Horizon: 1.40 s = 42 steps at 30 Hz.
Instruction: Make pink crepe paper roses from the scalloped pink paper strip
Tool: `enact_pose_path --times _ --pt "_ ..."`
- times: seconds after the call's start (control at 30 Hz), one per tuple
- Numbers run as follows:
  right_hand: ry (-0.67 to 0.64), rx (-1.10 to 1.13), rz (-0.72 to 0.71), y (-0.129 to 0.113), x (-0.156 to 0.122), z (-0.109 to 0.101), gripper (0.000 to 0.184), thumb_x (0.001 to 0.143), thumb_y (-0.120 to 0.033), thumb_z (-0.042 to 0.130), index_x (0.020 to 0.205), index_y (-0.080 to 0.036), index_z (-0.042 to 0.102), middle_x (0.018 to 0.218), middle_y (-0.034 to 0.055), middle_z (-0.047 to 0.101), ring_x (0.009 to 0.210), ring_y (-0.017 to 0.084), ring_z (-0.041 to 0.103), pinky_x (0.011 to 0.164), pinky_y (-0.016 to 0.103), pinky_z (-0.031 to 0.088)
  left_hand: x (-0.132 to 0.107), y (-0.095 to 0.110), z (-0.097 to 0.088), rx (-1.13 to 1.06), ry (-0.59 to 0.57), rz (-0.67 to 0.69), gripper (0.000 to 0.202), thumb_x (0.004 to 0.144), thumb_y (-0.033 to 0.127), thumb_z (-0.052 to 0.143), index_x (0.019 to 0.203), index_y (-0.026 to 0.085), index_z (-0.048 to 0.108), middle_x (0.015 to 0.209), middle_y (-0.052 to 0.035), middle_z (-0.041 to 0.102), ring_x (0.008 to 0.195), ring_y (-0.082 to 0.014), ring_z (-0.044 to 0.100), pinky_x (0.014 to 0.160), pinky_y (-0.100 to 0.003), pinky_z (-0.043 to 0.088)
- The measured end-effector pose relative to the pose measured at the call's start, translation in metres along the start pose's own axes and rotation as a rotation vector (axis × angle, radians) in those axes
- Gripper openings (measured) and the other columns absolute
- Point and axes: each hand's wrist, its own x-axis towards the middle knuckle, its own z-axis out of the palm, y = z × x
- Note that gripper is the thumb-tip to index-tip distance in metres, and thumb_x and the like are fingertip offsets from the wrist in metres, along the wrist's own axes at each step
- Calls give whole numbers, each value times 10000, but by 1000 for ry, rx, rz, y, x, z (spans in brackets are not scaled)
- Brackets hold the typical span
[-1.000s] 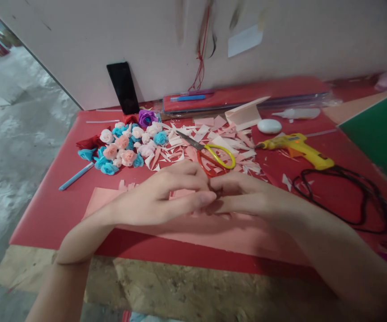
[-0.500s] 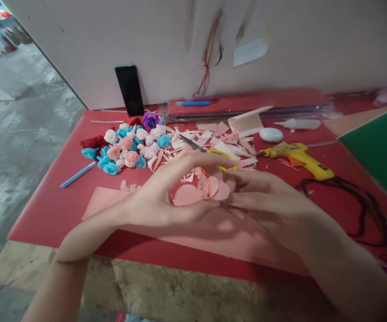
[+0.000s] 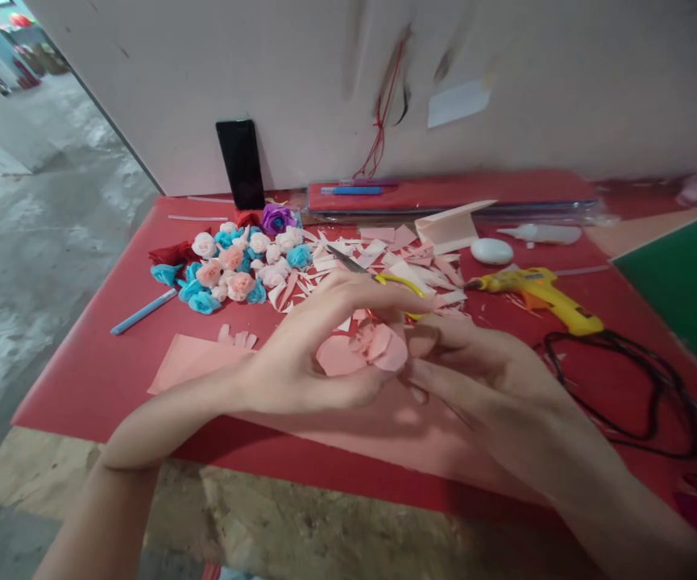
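Note:
Between my two hands is a pink paper flower point(image 3: 378, 346) with rounded petals around a fringed middle. My left hand point(image 3: 300, 350) curves around it, thumb along its lower edge and fingers over the far side. From the right, my right hand point(image 3: 481, 366) pinches at the flower's edge; its fingertips partly hide what they grip. Under my hands lies a large pink paper sheet point(image 3: 336, 423). Just beyond my fingers, scissors with yellow handles point(image 3: 400, 282) rest among pink and white paper scraps point(image 3: 426, 270).
Paper flowers point(image 3: 239, 282) in blue, white, pink and purple cluster at the left beside a blue pen point(image 3: 143, 312). A phone point(image 3: 240, 165) leans on the wall. To the right lie a yellow glue gun point(image 3: 541, 294), its black cord point(image 3: 650, 387), a white oval object point(image 3: 491, 250) and a green board point(image 3: 686, 282).
The flower has turned and tilted slightly between my hands. My right fingers have shifted a little at its edge. The camera view has moved slightly.

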Motion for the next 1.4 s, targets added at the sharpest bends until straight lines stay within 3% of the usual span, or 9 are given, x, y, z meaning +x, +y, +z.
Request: enact_pose_path --times 0.17,0.33,0.6,0.77,0.83,0.97,1.1,1.23,1.4 --pt "9 -75 -35 0 -3 1 134 764 -254 607 637 -224 580 640 -64 560 583 60 502 502 138 393 1 0 -1 8 -22 74 434 686 35 560 1098 154 489 933 -62 622 882 -176 569 852 -365 462" --pt "18 -159 -78 -2 -6 2 177 790 -272 587 623 -218 563 621 -71 554 569 50 502 508 120 407 0 -3 1 -1 -5 97 464 672 27 525 1110 173 482 940 -57 605 875 -172 557 823 -350 470" --pt "147 -461 -423 -8 -7 11 150 765 -138 550 640 -220 541 627 -53 632 577 91 606 543 164 503 -2 -6 6 114 72 178 333 732 105 515 1055 177 475 912 -59 617 898 -179 548 812 -359 486" --pt "147 -584 -511 -5 -8 10 157 771 -128 552 651 -220 508 656 -46 624 582 92 605 550 182 505 1 -2 6 214 89 222 271 726 74 483 966 199 470 838 -15 649 786 -143 580 804 -340 494" --pt "124 -608 -516 -5 -8 9 145 777 -120 538 673 -219 516 649 -46 616 578 90 598 536 181 493 3 -1 3 300 70 281 233 728 98 485 931 212 473 767 13 642 735 -137 586 828 -348 494" --pt "49 -630 -500 -8 -8 9 154 779 -102 496 674 -214 510 624 -45 599 547 83 572 476 180 446 2 -3 -5 524 6 401 197 721 131 502 881 245 504 692 57 618 804 -156 615 985 -433 428" --pt "31 -672 -515 -7 -7 6 193 792 -98 469 636 -212 465 580 -44 555 527 84 533 444 193 405 2 -7 -9 664 22 602 136 793 112 485 838 215 561 705 72 613 774 -116 635 1023 -488 399" --pt "57 -726 -572 -1 -6 4 185 773 -95 461 643 -223 430 532 -55 490 448 82 445 448 221 399 9 -4 -11 793 4 791 137 827 150 512 806 201 637 684 78 636 667 -70 623 961 -414 488" --pt "73 -726 -581 7 -5 2 154 772 -102 468 695 -232 443 575 -50 506 472 92 450 526 248 437 12 2 -12 858 7 811 42 794 240 629 756 235 646 620 106 632 581 -53 605 843 -318 561"
